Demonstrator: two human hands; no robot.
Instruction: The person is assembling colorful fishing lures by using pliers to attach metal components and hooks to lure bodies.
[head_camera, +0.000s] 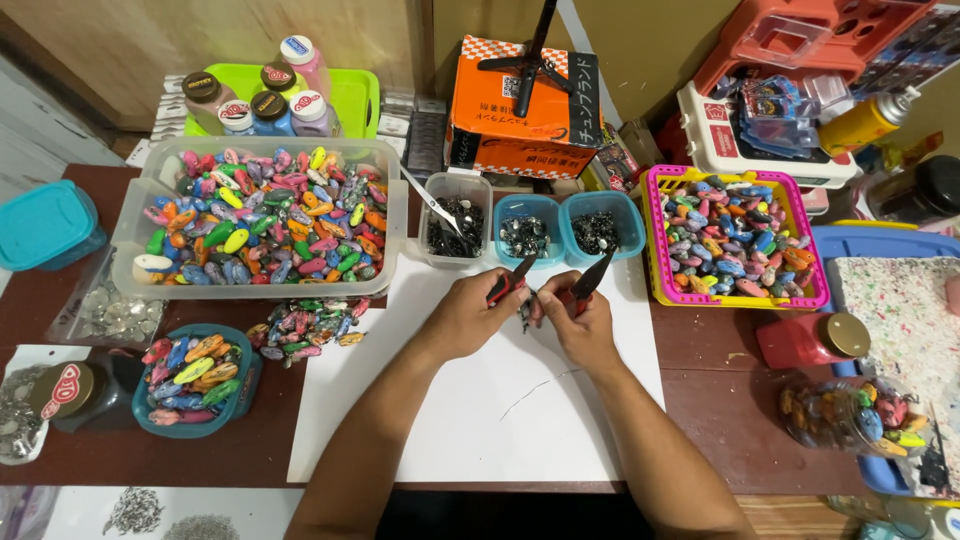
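My left hand (468, 318) grips red-handled pliers (508, 280) over a white sheet (480, 400). Close beside it, my right hand (580, 322) holds a second pair of red-handled pliers (590, 276). Both tool tips meet between the hands on a small dark metal piece (526, 308), too small to make out. Just beyond the hands stand a clear tub (458, 218) and two blue tubs (530, 230) of small metal parts.
A large clear bin (262, 216) of colourful oval beads sits at the left, with loose beads (305, 322) and a teal bowl (194, 378) of them nearer. A pink basket (735, 236) of beads stands right. A red jar (812, 340) and a clear jar (855, 415) lie at the right.
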